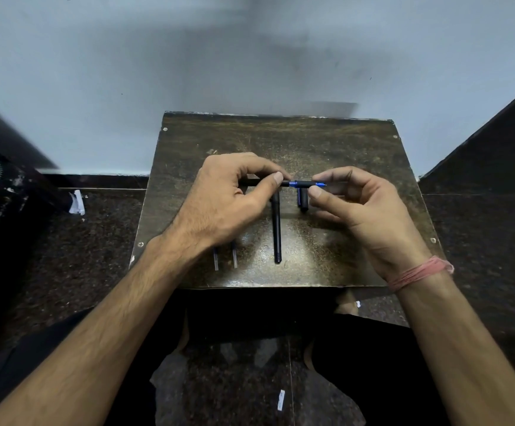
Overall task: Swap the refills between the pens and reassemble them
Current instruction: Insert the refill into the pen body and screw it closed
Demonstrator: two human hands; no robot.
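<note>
From the head view, a small dark table [281, 139] stood against a pale wall, filling the middle of the frame. Above its centre, the person held 1 black pen [293, 183] level, running left to right. The left hand [228, 201] had its fingers curled round the barrel end, thumb and forefinger pinching it near the middle. The right hand [364, 210] pinched the front section, where blue rings showed, between thumb and forefinger; the other fingers were loosely bent. Both grips were closed tight on that same pen, the blue tip poking out just past the right fingertips.

On the table below, a second black pen barrel [277, 232] lay pointing from the middle toward the lower edge of the frame. Just right of its upper end sat a short black cap [303, 201] with a blue clip, partly hidden by the right thumb. At the lower left of the table, 2 thin refills [225, 259] lay side by side, their upper ends covered by the left wrist. A pink thread band [419, 272] circled the right wrist. Scraps of white paper [77, 202] lay on the dark floor at the left.
</note>
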